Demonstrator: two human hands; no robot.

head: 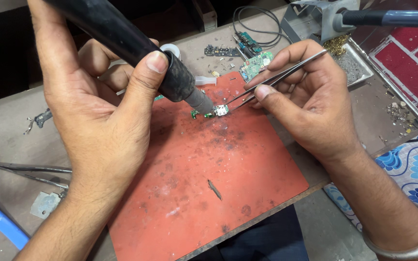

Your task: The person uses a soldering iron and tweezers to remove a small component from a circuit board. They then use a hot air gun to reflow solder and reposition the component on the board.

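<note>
Left hand [97, 116] wrapped around black cylindrical hot-air handpiece [136, 46], right hand [306, 104] pinching thin steel tweezers [279, 77], tips closed on small metal connector [221, 110], scorched orange mat [218, 183]

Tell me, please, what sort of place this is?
Probably a small electronics repair bench. The left hand aims a hot-air tool at a tiny board on a scorched red mat; the right hand steadies it with tweezers.

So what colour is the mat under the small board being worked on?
The mat is orange-red, blotched with dark scorch marks and stains; the head view shows it plainly.
</note>
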